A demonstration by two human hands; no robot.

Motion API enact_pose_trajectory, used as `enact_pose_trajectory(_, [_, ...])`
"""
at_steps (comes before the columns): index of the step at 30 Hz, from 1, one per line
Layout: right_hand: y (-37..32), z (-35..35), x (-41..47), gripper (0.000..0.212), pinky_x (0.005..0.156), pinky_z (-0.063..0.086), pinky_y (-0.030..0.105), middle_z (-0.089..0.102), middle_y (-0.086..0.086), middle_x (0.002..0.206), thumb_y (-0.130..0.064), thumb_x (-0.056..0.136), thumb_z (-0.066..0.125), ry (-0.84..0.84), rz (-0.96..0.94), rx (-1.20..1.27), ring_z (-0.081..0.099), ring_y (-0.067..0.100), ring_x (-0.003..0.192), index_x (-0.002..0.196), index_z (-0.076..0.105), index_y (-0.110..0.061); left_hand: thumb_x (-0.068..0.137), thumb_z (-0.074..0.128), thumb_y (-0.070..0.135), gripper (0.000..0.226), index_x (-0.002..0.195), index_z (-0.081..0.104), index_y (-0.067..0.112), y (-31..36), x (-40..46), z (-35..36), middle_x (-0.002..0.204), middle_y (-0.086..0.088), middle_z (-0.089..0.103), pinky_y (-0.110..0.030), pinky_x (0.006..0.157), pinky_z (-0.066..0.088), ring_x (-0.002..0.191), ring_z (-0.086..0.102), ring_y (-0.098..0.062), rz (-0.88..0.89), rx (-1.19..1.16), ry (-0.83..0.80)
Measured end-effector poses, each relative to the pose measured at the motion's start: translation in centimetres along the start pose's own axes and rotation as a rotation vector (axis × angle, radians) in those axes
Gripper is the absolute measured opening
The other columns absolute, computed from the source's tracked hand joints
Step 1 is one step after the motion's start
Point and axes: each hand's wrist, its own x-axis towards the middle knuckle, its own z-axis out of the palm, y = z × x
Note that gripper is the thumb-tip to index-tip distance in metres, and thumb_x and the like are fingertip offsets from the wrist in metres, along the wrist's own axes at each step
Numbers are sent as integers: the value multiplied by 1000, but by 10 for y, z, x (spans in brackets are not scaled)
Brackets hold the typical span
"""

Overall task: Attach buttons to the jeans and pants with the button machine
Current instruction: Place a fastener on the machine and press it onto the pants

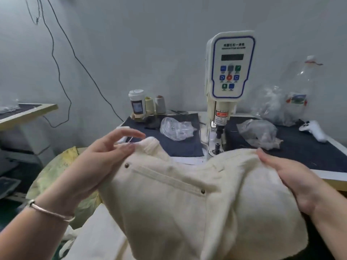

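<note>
— What is over on the left?

— A side table (28, 109) by the wall, with black cables (56, 59) hanging above it. Lower down, the left hand (97, 162) with a thin bangle (50, 212) on the wrist.

— What is that hand's grip doing?

— The thumb presses down on the top edge of the cream pants (187, 203), beside a bunched fold. The fingers are spread and nearly straight, lifted off the cloth. So the grip is not closed; it pins the cloth.

— Where do the pants lie?

— Across the front of the picture, between both hands, with the upper edge just before the base of the button machine (225, 81). A stitched pocket seam runs slantwise across them, with a small dark rivet (127, 165) at its left end and another at its right end.

— And the middle of the surface?

— A dark mat covers the surface (187, 147). At its back stand a jar (137, 104) and two thread cones (149, 105). A clear plastic bag (176, 130) lies left of the machine. The machine stands upright, its panel of coloured keys facing the camera.

— To the right?

— A second crumpled bag (259, 132), a big clear bottle (300, 87) behind it, and a white handle-shaped object (313, 128) near the far edge.

— The right hand?

— The right hand (293, 177) holds the pants' right edge; the thumb lies on top, the fingers go under the cloth and are hidden.
</note>
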Motion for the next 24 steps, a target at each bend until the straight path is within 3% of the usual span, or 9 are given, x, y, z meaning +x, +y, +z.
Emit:
enact_pose_trajectory(2, [6, 6, 3, 39, 84, 48, 38, 73, 12, 98, -46, 92, 58, 195, -188, -414, 67, 28, 90, 92, 73, -10, 91, 62, 18, 15, 96, 76, 20, -3, -3, 8, 89, -9, 72, -18, 60, 53, 74, 64, -18, 38, -37, -55])
enact_pose_trajectory(4, [14, 23, 0, 24, 90, 43, 37, 67, 1, 109, -38, 92, 61, 263, -523, -715, 59, 20, 104, 105, 66, -18, 88, 59, 14, 17, 90, 76, 16, -3, -3, 19, 88, -7, 71, -16, 60, 52, 74, 64, -15, 42, -80, -98])
enact_pose_trajectory(6, [20, 45, -12, 26, 95, 39, 27, 60, -14, 113, -35, 87, 69, 145, -825, -746, 52, 8, 111, 111, 63, -26, 84, 56, 18, 21, 89, 76, 18, 1, 0, 32, 86, -5, 71, -16, 59, 50, 73, 64, -14, 46, -106, -116])
enact_pose_trajectory(8, [23, 68, -28, 28, 94, 40, 20, 63, -17, 109, -35, 79, 72, -87, -940, -591, 55, 5, 111, 105, 67, -28, 84, 56, 19, 21, 89, 76, 18, 5, 2, 44, 86, -4, 69, -16, 59, 50, 73, 62, -15, 81, -117, -137])
enact_pose_trajectory(12, [28, 100, -42, 27, 91, 46, 28, 70, -8, 98, -28, 76, 80, -474, -797, -463, 64, 8, 95, 99, 68, -24, 86, 56, 20, 19, 91, 74, 17, 12, 1, 61, 86, -9, 66, -20, 59, 51, 73, 60, -21, 138, -168, -181])
enact_pose_trajectory(15, [24, 97, -38, 15, 75, 48, 28, 68, -1, 82, -20, 78, 78, -597, -601, -290, 61, 12, 77, 82, 64, -15, 87, 58, 20, 17, 91, 75, 19, 10, 0, 57, 85, -6, 67, -18, 53, 46, 68, 57, -17, 163, -109, -69])
enact_pose_trajectory(18, [17, 83, -32, 3, 70, 49, 21, 70, 3, 80, -15, 78, 71, -601, -493, -111, 63, 13, 74, 80, 69, -14, 102, 53, 17, 25, 95, 75, 25, 0, 2, 45, 78, 3, 66, -20, 55, 40, 66, 53, -13, 170, 144, 69])
enact_pose_trajectory(21, [9, 82, -28, 6, 65, 46, 16, 66, 1, 74, -11, 77, 69, -560, -519, -15, 58, 9, 68, 75, 68, -16, 82, 56, 59, 25, 94, 75, 47, -4, 6, 41, 80, 19, 61, -15, 58, 40, 65, 55, -2, 123, 503, -10])
enact_pose_trajectory(24, [-1, 92, -28, 14, 70, 43, 19, 61, -2, 77, -9, 83, 67, -585, -614, -146, 53, 8, 72, 77, 64, -21, 68, 35, 93, 45, 84, 68, 67, -10, 11, 44, 115, 34, 45, -19, 86, 39, 106, 44, 17, 206, 862, -58])
